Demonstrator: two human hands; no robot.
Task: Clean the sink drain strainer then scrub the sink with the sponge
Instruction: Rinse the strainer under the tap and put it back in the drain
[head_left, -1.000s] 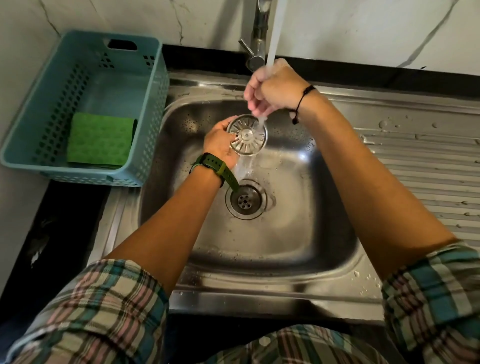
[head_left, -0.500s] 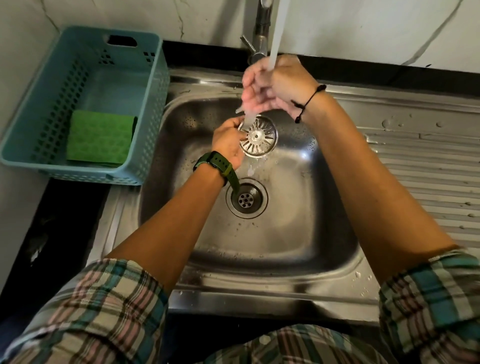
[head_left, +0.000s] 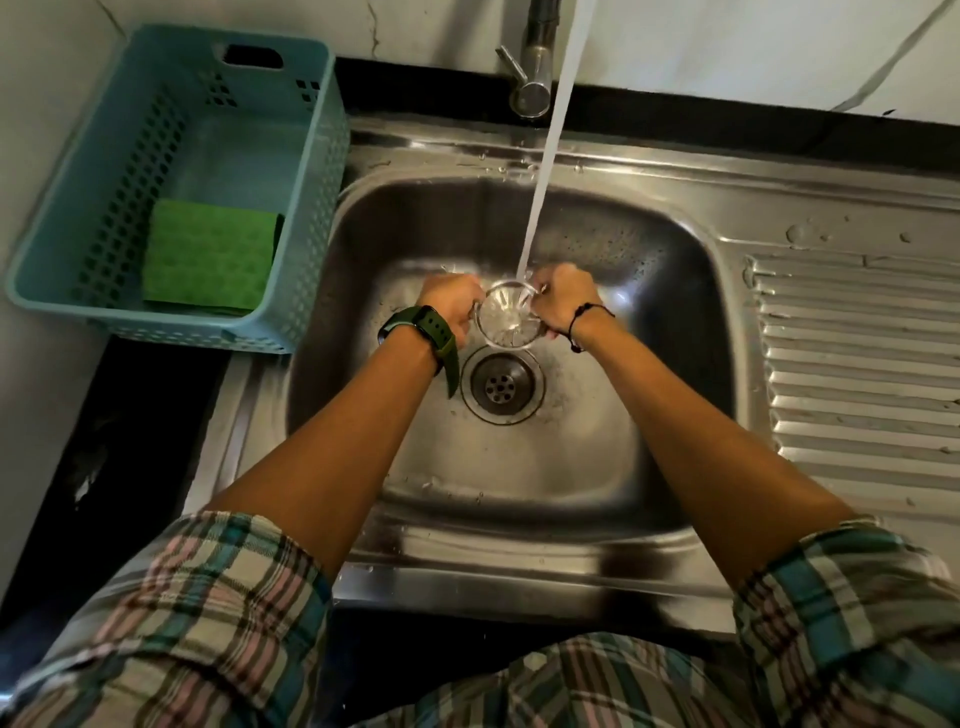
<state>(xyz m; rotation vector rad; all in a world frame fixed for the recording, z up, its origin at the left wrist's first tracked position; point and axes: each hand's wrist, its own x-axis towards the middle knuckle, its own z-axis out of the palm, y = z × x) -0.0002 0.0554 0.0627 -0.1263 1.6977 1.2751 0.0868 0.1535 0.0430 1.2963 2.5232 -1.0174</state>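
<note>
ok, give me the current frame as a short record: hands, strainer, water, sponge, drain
left hand: grips the left rim of the strainer
right hand: grips the right rim of the strainer
drain strainer: out of the drain, held under the stream above the basin
water: running from the faucet onto the strainer
sponge: green, lying in the teal basket, untouched
drain opening: uncovered, in the sink floor
stage: rinsing strainer; scrubbing not started

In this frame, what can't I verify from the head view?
- Strainer cleanliness: blurred by the water stream and glare.
- Fingertips of left hand and right hand: curled behind the rim.
- Faucet spout: cut off by the top edge.
- Sponge underside: hidden in the basket.
</note>
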